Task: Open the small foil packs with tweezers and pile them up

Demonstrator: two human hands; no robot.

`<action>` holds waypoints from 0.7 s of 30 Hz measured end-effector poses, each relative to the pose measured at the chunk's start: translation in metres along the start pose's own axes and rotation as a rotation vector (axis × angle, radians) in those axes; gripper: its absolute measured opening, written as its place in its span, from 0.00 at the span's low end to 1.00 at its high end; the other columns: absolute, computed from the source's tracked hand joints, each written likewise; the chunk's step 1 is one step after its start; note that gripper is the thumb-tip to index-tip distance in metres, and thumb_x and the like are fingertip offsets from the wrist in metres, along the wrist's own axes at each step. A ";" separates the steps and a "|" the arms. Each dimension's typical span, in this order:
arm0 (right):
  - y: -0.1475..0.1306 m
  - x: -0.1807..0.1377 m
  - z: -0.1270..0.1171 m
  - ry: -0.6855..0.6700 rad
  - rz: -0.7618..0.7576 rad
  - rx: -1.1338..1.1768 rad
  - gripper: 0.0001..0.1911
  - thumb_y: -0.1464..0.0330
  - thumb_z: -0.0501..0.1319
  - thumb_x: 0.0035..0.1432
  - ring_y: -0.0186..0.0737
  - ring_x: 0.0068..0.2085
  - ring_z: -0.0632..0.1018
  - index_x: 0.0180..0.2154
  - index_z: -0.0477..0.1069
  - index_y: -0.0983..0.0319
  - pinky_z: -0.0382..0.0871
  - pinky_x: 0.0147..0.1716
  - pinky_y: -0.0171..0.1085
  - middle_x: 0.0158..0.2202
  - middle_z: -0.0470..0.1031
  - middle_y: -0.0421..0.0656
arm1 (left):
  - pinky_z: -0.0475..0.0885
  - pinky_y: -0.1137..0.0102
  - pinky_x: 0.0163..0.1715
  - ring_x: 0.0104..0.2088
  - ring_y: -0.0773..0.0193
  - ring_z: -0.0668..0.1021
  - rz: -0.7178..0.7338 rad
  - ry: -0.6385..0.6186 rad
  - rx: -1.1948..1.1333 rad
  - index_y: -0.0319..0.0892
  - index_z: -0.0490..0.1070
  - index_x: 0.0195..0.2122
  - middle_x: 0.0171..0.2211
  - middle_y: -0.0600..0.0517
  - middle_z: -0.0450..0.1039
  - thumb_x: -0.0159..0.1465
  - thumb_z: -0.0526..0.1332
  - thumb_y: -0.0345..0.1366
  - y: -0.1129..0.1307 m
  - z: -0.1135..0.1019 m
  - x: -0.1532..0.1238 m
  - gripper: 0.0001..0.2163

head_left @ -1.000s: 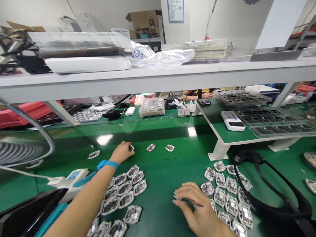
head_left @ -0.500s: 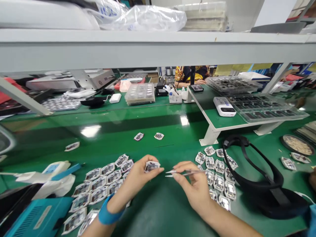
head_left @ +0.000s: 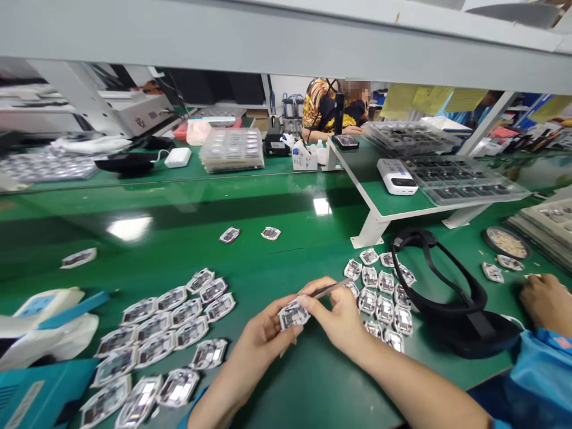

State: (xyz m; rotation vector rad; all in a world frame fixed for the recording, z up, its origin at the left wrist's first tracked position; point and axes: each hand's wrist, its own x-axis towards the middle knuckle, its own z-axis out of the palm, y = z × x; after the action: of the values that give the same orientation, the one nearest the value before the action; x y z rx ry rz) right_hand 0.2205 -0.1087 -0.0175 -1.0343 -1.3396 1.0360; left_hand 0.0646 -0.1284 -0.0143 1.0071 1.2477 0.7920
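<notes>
A green bench (head_left: 277,268) ran under a grey shelf (head_left: 286,36); a left cluster (head_left: 170,322) and a right cluster (head_left: 379,292) of parts lay on it, the right one beside a black strap (head_left: 447,298); a co-worker's hand (head_left: 543,298) rested far right. Low at centre, the left hand (head_left: 263,330) pinched a part (head_left: 292,314) just above the bench; the right hand (head_left: 339,316) pinched tweezers (head_left: 328,289), tips on that part.
</notes>
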 end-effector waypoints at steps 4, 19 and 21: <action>0.003 -0.002 0.001 0.000 -0.001 -0.007 0.04 0.67 0.65 0.55 0.39 0.32 0.80 0.31 0.75 0.62 0.74 0.34 0.36 0.29 0.80 0.42 | 0.65 0.72 0.21 0.23 0.65 0.71 -0.008 0.005 -0.007 0.42 0.72 0.48 0.23 0.55 0.73 0.48 0.71 0.41 -0.001 -0.001 0.000 0.25; 0.001 -0.003 0.000 -0.046 -0.126 -0.033 0.01 0.70 0.65 0.56 0.41 0.35 0.80 0.32 0.75 0.60 0.73 0.38 0.40 0.32 0.80 0.43 | 0.66 0.72 0.26 0.27 0.64 0.71 0.012 0.020 -0.143 0.41 0.75 0.49 0.26 0.52 0.74 0.54 0.66 0.44 0.000 -0.001 0.000 0.22; 0.002 -0.001 -0.001 -0.010 -0.024 0.031 0.02 0.68 0.64 0.56 0.39 0.34 0.79 0.32 0.73 0.61 0.73 0.36 0.38 0.31 0.78 0.42 | 0.63 0.73 0.23 0.26 0.66 0.69 -0.006 0.049 -0.193 0.40 0.76 0.47 0.25 0.52 0.73 0.55 0.65 0.46 -0.002 -0.002 0.000 0.21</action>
State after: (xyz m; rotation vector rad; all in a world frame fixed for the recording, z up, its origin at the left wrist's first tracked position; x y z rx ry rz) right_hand 0.2216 -0.1094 -0.0195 -0.9892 -1.3372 1.0427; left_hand 0.0622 -0.1284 -0.0167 0.8317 1.1903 0.9191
